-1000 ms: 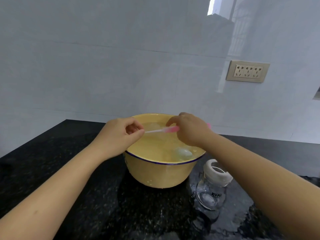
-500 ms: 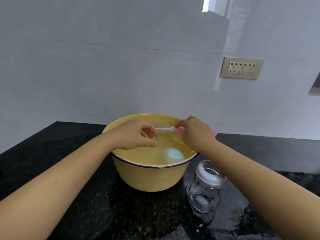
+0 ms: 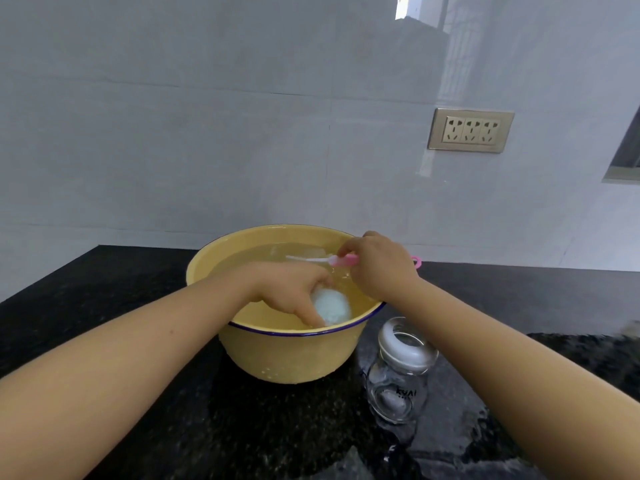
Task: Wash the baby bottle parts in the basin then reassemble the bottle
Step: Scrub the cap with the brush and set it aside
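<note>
Black granite counter: left hand fingers curl on the pale cap in the basin; right hand grips the pink brush, pointing leftward above it

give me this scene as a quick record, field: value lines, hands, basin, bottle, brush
left hand: reaching into the water, fingers around the pale blue part
right hand: gripping the pink-handled brush above the water
basin: yellow with a dark blue rim, holds water
glass bottle: upright on the black counter, right of the basin, white collar on, no teat
counter by bottle: wet
wall socket: on the tiled wall behind
</note>
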